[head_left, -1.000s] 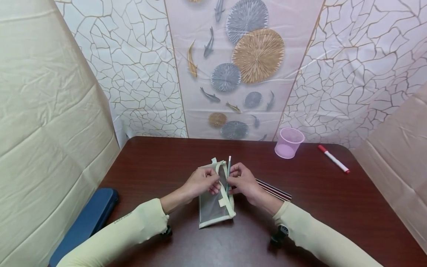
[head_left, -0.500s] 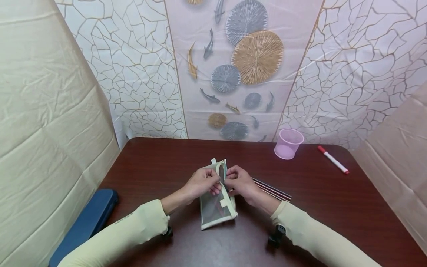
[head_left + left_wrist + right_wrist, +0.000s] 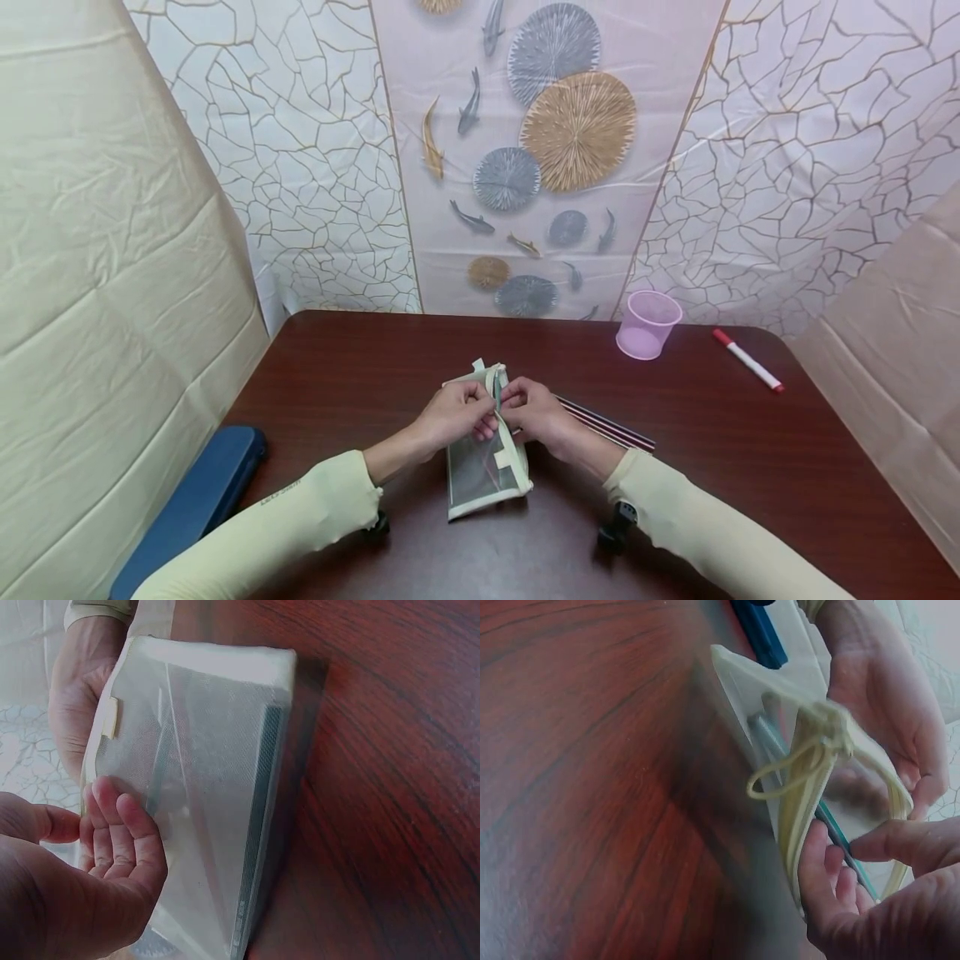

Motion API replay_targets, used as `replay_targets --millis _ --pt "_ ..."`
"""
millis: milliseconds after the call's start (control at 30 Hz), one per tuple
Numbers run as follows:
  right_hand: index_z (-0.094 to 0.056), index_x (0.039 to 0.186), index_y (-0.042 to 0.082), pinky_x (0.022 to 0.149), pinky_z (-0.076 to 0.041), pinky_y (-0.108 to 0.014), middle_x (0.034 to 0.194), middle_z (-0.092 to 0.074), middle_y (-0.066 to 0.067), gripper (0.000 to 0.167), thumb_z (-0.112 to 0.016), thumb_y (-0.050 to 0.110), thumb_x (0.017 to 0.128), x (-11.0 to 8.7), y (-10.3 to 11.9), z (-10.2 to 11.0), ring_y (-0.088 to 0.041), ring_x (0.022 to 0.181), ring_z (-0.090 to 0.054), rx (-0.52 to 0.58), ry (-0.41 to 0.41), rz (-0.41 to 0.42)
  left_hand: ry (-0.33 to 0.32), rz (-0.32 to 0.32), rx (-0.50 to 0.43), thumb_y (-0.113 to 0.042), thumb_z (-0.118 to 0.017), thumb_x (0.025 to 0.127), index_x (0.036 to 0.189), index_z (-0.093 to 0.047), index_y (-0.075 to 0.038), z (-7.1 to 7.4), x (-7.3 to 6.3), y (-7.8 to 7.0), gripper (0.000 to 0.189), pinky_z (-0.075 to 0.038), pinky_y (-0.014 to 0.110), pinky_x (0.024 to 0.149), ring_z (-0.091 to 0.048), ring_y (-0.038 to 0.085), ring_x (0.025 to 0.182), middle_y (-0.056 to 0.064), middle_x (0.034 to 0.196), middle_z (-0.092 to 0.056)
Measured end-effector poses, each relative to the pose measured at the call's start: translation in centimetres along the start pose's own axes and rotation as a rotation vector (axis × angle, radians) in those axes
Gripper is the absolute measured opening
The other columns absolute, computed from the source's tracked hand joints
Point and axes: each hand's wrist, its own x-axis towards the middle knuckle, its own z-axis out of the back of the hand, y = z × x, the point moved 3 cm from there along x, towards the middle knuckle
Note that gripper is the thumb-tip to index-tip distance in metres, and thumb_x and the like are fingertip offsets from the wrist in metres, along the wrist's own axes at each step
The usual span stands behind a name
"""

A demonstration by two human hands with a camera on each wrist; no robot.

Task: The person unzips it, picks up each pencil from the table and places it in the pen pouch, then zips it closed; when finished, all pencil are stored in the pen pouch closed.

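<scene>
A cream-edged mesh pencil pouch [image 3: 476, 477] stands tilted on the table between both hands, its zip opening facing right. My left hand [image 3: 454, 410] pinches the rim of the opening. My right hand [image 3: 543, 417] holds a teal pencil [image 3: 838, 834] between thumb and fingers, with much of its length down inside the pouch. Through the mesh in the left wrist view show a dark striped strip [image 3: 262, 787] along one side and a faint reddish stick [image 3: 202, 847]. A zip pull cord [image 3: 784, 784] loops out near one end of the opening.
Several dark pencils [image 3: 609, 427] lie side by side on the table [image 3: 337, 367], beyond the right wrist. A pink mesh cup [image 3: 648, 327] stands at the back right, beside a white marker with a red cap [image 3: 748, 360]. A blue case [image 3: 191, 508] lies at the left edge.
My right hand has moved left and the teal pencil has sunk into the pouch; its eraser end, earlier well above the fingers, now barely shows. The left hand keeps its grip on the rim.
</scene>
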Motion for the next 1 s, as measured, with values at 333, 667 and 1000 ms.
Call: replay_targets --millis 333,667,1000 --pt "-0.063 0.131 -0.009 0.074 -0.066 -0.037 0.102 -0.073 -0.011 0.039 -0.063 -0.003 0.092 -0.3 0.4 1.0 -0.013 0.084 -0.071 -0.056 0.099 0.051 -0.01 0.011 -0.01 -0.01 -0.054 0.099 0.091 -0.061 -0.004 0.6 -0.2 -0.2 0.013 -0.062 0.028 0.066 -0.069 0.011 0.065 0.004 0.075 -0.072" --pt "-0.065 0.127 -0.008 0.079 -0.067 -0.051 0.113 -0.071 -0.031 0.034 -0.068 0.001 0.095 -0.7 1.6 4.1 -0.025 0.087 -0.074 -0.126 -0.043 0.14 -0.014 -0.005 -0.021 -0.011 -0.055 0.097 0.089 -0.062 -0.003 0.9 -0.3 -0.4 0.013 -0.063 0.029 0.066 -0.069 0.011 0.063 0.004 0.075 -0.072" --pt "-0.065 0.125 -0.006 0.075 -0.067 -0.046 0.113 -0.071 -0.03 0.032 -0.071 0.014 0.1 -0.9 1.4 10.6 -0.029 0.09 -0.074 -0.289 -0.155 0.216 -0.008 -0.015 -0.027 -0.009 -0.054 0.097 0.09 -0.062 -0.002 1.1 -0.2 0.1 0.013 -0.063 0.028 0.066 -0.069 0.011 0.064 0.005 0.075 -0.072"
